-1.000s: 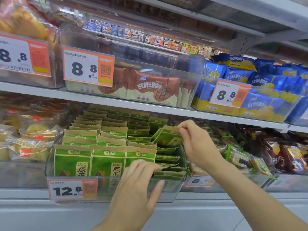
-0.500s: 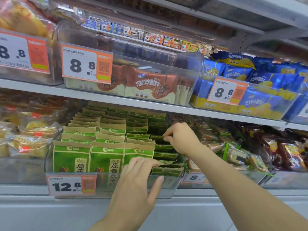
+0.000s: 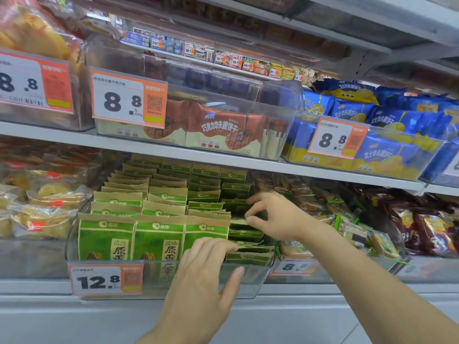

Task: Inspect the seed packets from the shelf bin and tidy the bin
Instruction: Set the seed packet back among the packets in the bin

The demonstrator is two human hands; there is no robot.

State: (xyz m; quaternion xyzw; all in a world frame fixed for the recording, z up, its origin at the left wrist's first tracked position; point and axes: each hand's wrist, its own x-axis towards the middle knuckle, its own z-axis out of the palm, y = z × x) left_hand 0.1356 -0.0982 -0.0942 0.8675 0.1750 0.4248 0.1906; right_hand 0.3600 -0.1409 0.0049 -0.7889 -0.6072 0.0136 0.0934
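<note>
A clear plastic bin (image 3: 250,281) on the lower shelf holds several green seed packets (image 3: 159,234). Three columns stand upright and a right-hand column lies flat (image 3: 248,254). My left hand (image 3: 206,274) grips the bin's front rim, with the fingers hooked over the edge and the thumb on the outer wall. My right hand (image 3: 275,214) reaches in over the flat packets. Its index finger and thumb are spread apart, with the tips touching the top packets of that column. It lifts no packet.
A 12.8 price tag (image 3: 106,279) hangs on the bin front. Bread packs (image 3: 42,217) fill the bin to the left, and snack packs (image 3: 360,219) lie to the right. Just above runs the upper shelf edge (image 3: 223,165), which carries biscuit bins (image 3: 223,130).
One second ago my right hand held a green packet above the right column. It lowered the packet into the bin and its fingers have now spread. My left hand stayed on the rim.
</note>
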